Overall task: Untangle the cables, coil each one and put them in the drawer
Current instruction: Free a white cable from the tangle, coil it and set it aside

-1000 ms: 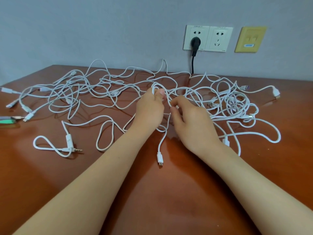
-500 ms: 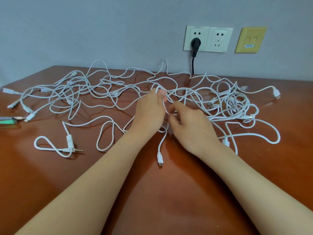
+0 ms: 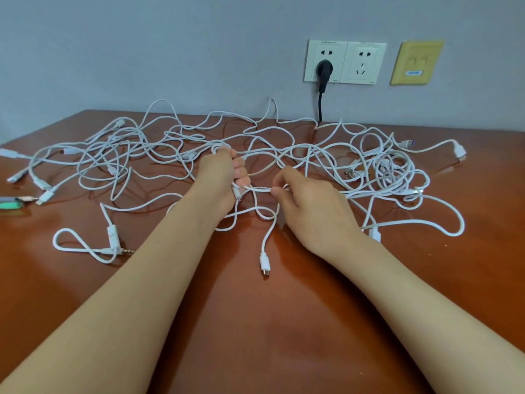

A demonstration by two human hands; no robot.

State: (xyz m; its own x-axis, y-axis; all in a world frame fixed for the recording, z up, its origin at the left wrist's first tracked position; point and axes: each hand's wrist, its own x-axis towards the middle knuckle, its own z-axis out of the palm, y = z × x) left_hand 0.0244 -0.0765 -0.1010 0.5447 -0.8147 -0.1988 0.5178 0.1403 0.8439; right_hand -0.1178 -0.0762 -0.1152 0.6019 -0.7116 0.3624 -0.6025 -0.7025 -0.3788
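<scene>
Many thin white cables [image 3: 159, 155] lie in one loose tangle across the far half of the table [image 3: 284, 322], thin round cords looping over and under each other, thickest in a knot of coils at the right. I have both hands in the middle of it. My left hand [image 3: 218, 183] is curled into a fist around several strands, fingers [image 3: 240, 172] folded over them, with a small plug end poking out under the lowest finger. My right hand [image 3: 309, 206] pinches one cord between thumb and forefinger, the other fingers tucked under; that cord runs taut and level between the two hands. Below them another strand hangs toward me and ends in a small white connector [image 3: 264, 264] lying flat on the wood. At the left a cable with an inline block and an angled audio jack [image 3: 125, 250] forms a flat loop. At the far left edge I see a green and grey object [image 3: 12, 203], too cropped for me to tell what it is.

The table is reddish-brown wood, smooth and glossy enough to throw soft reflections. Behind it stands a plain pale grey-blue wall with two white outlets [image 3: 345, 62], a black plug [image 3: 324, 70] seated in the left one, its cord dropping behind the table, and a yellow plate [image 3: 416, 62] beside them.
</scene>
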